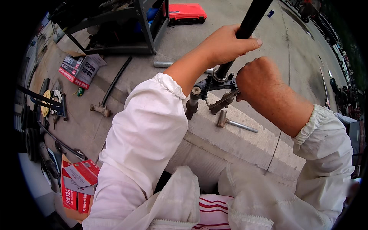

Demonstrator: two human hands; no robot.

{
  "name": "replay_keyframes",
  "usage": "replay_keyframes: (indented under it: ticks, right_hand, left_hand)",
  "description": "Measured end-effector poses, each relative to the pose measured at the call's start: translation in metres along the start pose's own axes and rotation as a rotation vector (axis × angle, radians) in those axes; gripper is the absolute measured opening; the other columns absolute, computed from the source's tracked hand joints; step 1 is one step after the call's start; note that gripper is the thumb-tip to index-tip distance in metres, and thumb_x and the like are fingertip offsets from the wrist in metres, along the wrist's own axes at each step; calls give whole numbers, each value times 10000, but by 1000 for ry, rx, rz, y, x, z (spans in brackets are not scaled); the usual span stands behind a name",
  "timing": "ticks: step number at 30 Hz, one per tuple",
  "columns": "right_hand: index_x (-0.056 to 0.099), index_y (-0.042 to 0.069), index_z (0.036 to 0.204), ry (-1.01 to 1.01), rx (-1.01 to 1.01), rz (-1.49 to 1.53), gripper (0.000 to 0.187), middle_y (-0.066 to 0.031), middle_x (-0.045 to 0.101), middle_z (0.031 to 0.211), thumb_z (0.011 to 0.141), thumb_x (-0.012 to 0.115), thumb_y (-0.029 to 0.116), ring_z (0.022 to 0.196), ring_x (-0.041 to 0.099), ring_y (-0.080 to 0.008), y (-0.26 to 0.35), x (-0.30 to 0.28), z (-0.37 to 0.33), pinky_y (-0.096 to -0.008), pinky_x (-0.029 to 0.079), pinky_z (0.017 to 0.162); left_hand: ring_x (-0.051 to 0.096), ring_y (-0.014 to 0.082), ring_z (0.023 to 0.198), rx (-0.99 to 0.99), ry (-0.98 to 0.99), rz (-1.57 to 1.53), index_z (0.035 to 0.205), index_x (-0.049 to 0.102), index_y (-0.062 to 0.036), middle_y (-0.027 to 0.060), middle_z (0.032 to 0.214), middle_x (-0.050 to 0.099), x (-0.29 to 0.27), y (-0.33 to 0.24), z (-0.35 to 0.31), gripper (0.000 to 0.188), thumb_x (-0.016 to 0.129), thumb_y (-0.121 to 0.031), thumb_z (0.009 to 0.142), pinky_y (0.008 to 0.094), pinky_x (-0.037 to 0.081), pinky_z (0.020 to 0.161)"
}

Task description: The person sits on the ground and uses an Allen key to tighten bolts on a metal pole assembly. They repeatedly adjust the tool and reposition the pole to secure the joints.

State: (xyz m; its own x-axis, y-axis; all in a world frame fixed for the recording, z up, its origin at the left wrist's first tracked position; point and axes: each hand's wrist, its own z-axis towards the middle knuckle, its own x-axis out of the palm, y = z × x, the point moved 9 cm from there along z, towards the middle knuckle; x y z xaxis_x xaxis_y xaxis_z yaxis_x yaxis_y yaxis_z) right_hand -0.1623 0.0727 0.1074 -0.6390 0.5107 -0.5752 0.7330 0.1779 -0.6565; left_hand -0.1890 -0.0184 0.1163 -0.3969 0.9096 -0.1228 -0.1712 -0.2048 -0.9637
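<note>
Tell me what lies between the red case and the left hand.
Head view: only bare concrete floor between the red case and the left hand gripping the black tube.

Daylight is falling on a grey concrete floor [237, 34] crossed by a raised concrete step [234, 142]. A dark metal rack [126, 27] is standing at the top left, with a red case [187, 12] lying beside it. Red cardboard boxes [78, 71] and loose tools are lying along the left side.
</note>
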Motion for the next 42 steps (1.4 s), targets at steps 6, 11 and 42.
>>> replay_keyframes:
  ticks: [6,11,42]
  right_hand:
    - [781,148,927,128,-109,43,190,5,751,901,873,743,326,897,729,-199,-3,-5,17,-319,532,714]
    - [794,160,1056,167,-85,216,205,-4,774,999,876,714,217,953,741,-203,-1,13,16,-341,580,743]
    - [568,7,1143,-1135,1286,1953,199,-110,642,943,977,486,78,817,622,-206,-49,98,-63,-347,493,737]
  left_hand:
    - [419,70,470,112,-143,-179,624,547,-109,-47,560,481,-6,-37,35,453,709,-351,970,287,339,447]
    - [393,52,529,221,-133,-137,628,543,-70,-64,578,459,-3,-35,31,440,685,-294,980,298,318,464]
    - [454,30,581,-98,-372,-161,718,581,-32,-40,602,532,29,-58,-18,321,762,-193,928,258,375,507]
